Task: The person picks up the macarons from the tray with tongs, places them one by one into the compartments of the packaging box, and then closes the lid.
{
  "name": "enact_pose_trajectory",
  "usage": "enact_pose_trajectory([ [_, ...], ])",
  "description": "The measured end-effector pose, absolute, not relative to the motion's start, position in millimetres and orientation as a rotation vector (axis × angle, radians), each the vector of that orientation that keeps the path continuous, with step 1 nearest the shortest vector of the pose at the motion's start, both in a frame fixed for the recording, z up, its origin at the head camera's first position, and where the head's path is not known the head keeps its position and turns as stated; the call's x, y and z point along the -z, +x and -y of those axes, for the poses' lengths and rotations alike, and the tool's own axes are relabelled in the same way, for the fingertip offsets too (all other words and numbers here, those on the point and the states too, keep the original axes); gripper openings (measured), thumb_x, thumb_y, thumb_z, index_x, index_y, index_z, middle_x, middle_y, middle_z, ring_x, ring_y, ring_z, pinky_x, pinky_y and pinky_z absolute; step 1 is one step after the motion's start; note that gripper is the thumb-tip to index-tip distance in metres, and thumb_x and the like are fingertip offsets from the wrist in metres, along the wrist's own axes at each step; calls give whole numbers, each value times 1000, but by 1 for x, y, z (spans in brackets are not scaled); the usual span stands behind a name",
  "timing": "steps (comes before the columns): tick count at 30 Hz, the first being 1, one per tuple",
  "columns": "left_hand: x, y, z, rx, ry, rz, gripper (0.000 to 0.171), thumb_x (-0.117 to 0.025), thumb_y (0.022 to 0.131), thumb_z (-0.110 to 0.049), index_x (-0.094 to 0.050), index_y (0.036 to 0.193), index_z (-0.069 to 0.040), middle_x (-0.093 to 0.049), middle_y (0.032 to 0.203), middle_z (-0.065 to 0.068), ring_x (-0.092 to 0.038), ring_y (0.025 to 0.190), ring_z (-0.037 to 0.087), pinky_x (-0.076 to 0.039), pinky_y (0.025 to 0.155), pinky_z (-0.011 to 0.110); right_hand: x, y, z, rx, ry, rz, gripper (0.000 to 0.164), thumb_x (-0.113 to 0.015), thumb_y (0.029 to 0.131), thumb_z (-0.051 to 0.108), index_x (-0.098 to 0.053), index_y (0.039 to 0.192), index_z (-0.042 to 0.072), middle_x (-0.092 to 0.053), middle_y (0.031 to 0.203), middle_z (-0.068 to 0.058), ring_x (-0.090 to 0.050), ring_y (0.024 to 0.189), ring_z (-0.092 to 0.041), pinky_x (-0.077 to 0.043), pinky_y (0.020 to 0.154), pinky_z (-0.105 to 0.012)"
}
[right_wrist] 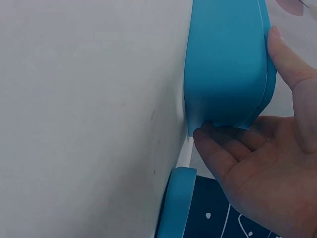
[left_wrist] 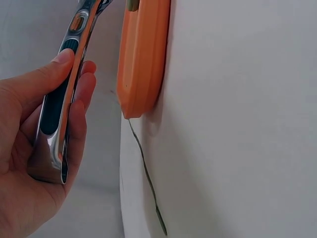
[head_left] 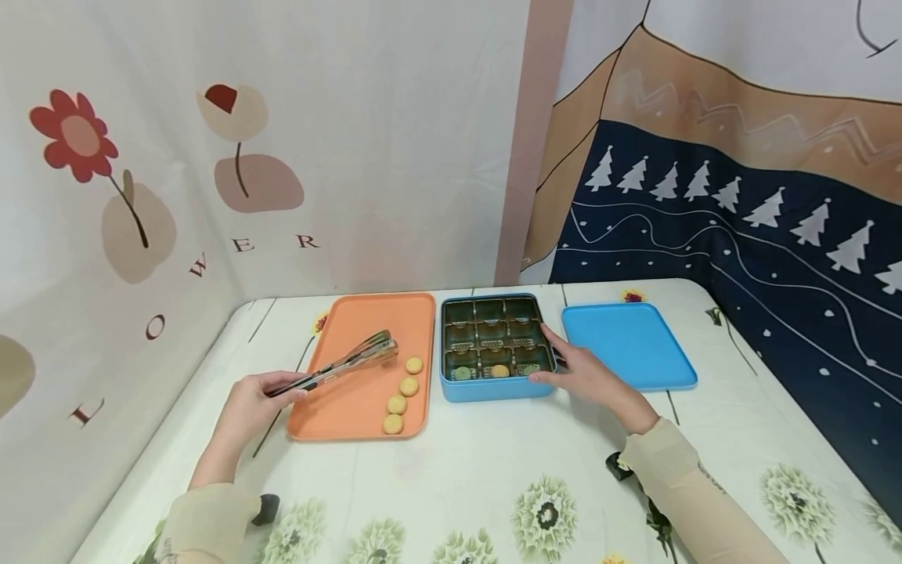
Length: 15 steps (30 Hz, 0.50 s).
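My left hand [head_left: 247, 411] holds metal tongs [left_wrist: 55, 111] by the handle, the thumb on its dark grip. Their tips reach over the orange tray [head_left: 352, 321], with nothing visible between them. Several round yellow cookies [head_left: 409, 387] form a line along the tray's right side. My right hand [head_left: 588, 376] touches the right side of a blue box [head_left: 493, 390], its thumb at the front rim and its fingers against the side wall. Inside is a dark divided insert. Its front row holds a green cookie [head_left: 462, 374], a yellow cookie [head_left: 499, 370] and another green cookie [head_left: 530, 369].
A flat blue lid [head_left: 627, 345] lies right of the box, behind my right forearm. The table [head_left: 451, 470] has a white cloth with printed flowers. Printed curtains [head_left: 395, 157] hang behind the table and at both sides.
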<state>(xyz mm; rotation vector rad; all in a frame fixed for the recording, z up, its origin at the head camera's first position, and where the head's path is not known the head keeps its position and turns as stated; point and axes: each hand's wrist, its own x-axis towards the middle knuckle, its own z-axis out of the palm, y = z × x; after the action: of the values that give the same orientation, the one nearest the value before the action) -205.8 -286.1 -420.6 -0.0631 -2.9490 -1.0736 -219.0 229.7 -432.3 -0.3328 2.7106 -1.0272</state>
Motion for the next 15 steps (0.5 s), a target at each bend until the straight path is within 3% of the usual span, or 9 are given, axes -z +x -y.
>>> enact_pose_trajectory([
  [15, 419, -211, 283, 1079, -104, 2908, 32, -74, 91, -24, -73, 119, -8, -76, 107, 14, -60, 82, -9, -50, 69, 20, 432, -219, -229, 1029, -331, -2713, 99, -66, 92, 53, -4, 162, 18, -20, 161, -30, -43, 137, -49, -39, 106, -64],
])
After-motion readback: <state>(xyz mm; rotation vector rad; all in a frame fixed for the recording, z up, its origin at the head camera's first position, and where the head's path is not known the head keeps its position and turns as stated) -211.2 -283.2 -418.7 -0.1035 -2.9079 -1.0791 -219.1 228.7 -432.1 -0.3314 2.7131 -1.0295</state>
